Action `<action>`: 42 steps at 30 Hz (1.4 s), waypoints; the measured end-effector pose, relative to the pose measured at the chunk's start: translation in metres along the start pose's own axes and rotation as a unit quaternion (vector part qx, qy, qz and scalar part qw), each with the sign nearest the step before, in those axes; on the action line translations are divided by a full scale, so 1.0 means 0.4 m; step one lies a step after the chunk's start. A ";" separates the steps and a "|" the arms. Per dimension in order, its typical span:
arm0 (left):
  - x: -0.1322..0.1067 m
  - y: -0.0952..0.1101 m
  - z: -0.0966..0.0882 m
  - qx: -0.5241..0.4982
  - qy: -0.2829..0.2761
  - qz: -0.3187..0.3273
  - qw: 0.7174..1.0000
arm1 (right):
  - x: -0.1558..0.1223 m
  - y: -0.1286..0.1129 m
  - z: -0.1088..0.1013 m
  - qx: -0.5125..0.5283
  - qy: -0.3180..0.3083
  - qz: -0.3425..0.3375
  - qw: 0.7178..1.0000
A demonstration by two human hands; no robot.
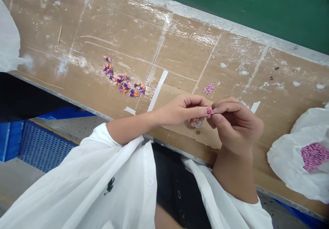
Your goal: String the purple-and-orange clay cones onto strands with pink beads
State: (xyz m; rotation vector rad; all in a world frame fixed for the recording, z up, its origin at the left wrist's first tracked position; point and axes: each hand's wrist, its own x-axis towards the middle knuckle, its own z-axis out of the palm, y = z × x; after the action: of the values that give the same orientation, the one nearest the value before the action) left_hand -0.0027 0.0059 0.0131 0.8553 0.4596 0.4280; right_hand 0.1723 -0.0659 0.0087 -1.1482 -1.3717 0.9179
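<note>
My left hand and my right hand meet fingertip to fingertip above a flat piece of cardboard. Both are closed in a pinch, and whatever lies between the fingertips is too small to make out. Just under the left fingers sits a small round clear cup or lid, partly covered by them. A little pile of pink-purple bits lies beyond my hands. Farther left, several small purple and orange figures are scattered on the cardboard-covered table.
On the right, crumpled white paper holds a heap of pink pieces. Two dark bits lie at the far right. More white paper and a thin stick are at left. Blue crates stand below the table.
</note>
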 end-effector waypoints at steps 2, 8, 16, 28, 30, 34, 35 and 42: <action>-0.001 0.000 0.001 0.009 0.009 -0.001 1.000 | -0.001 0.001 0.003 0.003 0.006 -0.001 1.000; -0.003 -0.008 0.005 0.068 0.026 0.043 0.996 | 0.003 -0.002 0.013 -0.039 0.035 -0.022 0.998; -0.001 -0.014 0.003 0.269 0.060 0.173 0.946 | 0.004 -0.009 0.008 -0.063 0.019 -0.036 0.997; 0.010 0.003 -0.015 0.260 -0.029 0.177 0.949 | 0.013 -0.027 -0.033 -0.012 -0.072 0.003 0.997; 0.013 -0.003 -0.020 0.243 0.018 0.177 0.954 | 0.012 -0.036 -0.046 -0.044 -0.081 -0.005 0.996; 0.025 -0.027 -0.039 0.199 0.132 0.172 0.956 | 0.010 -0.047 -0.062 -0.241 -0.170 0.000 0.956; 0.028 -0.032 -0.045 0.187 0.144 0.169 0.957 | 0.010 -0.047 -0.063 -0.285 -0.189 -0.005 0.940; 0.028 -0.035 -0.051 0.121 0.185 0.104 0.970 | 0.008 -0.025 -0.058 -0.356 -0.254 -0.059 0.898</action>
State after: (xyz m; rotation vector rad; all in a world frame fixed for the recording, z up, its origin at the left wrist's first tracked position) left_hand -0.0022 0.0162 -0.0122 1.0703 0.7809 0.7428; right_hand 0.1939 -0.0668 0.0222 -1.3850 -2.3054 0.6527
